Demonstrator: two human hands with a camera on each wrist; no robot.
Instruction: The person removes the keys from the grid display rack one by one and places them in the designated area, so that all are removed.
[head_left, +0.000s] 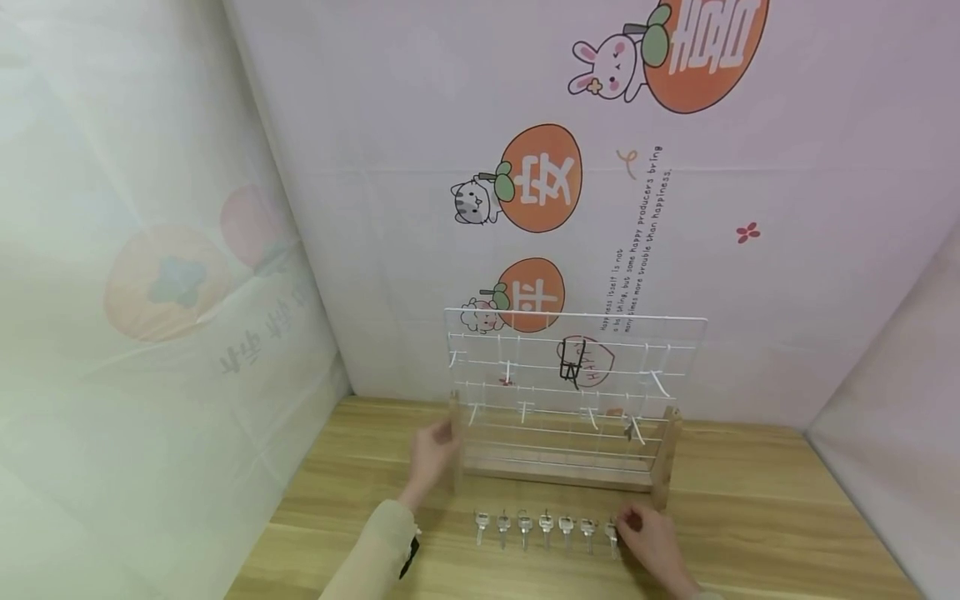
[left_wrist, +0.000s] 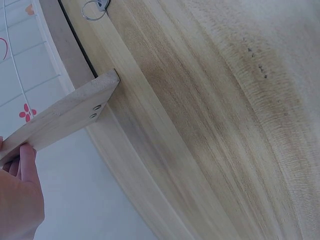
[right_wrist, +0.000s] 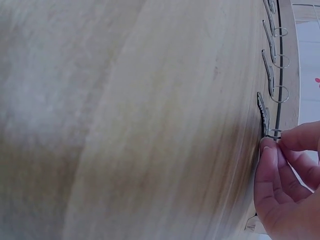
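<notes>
My left hand (head_left: 431, 457) grips the left wooden upright (left_wrist: 65, 117) of a white wire-grid rack (head_left: 570, 315), with thumb and fingers on either side of the wood. At the right end of a row of silver keys (head_left: 546, 525), my right hand (head_left: 651, 537) pinches the metal ring (right_wrist: 274, 132) of the last key (right_wrist: 263, 115) between thumb and fingers. That key's blade points away from my fingers in the right wrist view. On the rack's lower right hook, a small key (head_left: 628, 431) appears to hang.
White hooks (head_left: 523, 411) stick out from the grid towards me. A black hook-like piece (head_left: 572, 358) shows at the grid's upper middle. The rack's wooden base bar (head_left: 555, 476) lies behind the keys on the wood-grain table (head_left: 757, 500). Printed cloth walls (head_left: 375, 250) enclose the table.
</notes>
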